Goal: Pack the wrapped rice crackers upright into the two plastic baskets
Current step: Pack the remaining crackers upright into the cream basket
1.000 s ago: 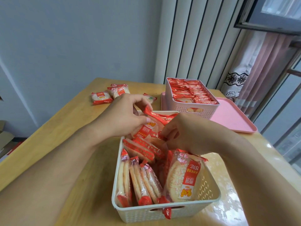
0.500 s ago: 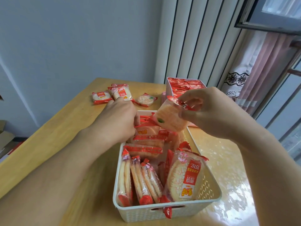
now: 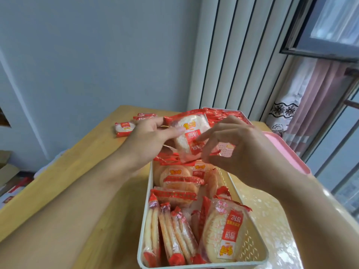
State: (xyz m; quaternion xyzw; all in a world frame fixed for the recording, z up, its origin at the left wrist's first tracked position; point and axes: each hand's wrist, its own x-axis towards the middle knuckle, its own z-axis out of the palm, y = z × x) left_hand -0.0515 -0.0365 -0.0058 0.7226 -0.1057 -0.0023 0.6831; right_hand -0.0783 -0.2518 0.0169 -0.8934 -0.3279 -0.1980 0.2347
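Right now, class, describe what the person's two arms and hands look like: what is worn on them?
Both forearms are bare, with no sleeves in view. The left hand and right hand wear no gloves, and no rings, watch or bracelets are visible.

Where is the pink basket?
In the head view, the pink basket sits at the table's far end, behind both hands, mostly hidden by the raised cracker packet, with the pink tray at its right.
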